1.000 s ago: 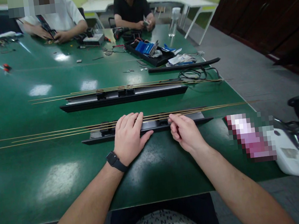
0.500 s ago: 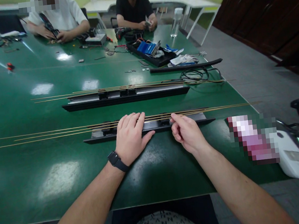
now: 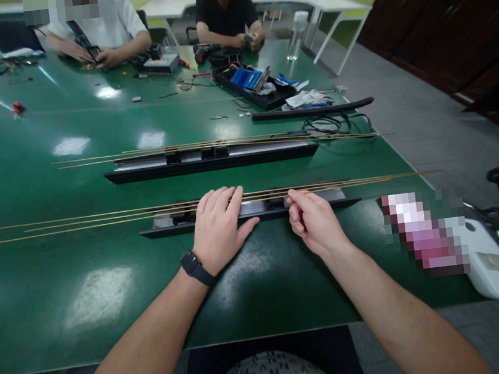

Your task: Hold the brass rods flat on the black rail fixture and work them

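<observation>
My left hand, a dark watch on its wrist, lies with fingers stretched out across a black-and-silver rail and the thin brass-coloured rods lying along it. Its thumb points right along the rail's near edge. My right hand is closed in a pinch at the rods, right of a black block in the rail. Fingertips hide the exact grip point. The rods stick out well past both ends of the rail.
Farther back lies a second rail with similar rods. Behind it are a black strip, coiled cable, and a black tray of blue items. Two people sit across the green table. A white object overhangs the right edge.
The view has shifted very slightly. Both hands keep nearly the same pose on the rail and rods; no other clear change shows.
</observation>
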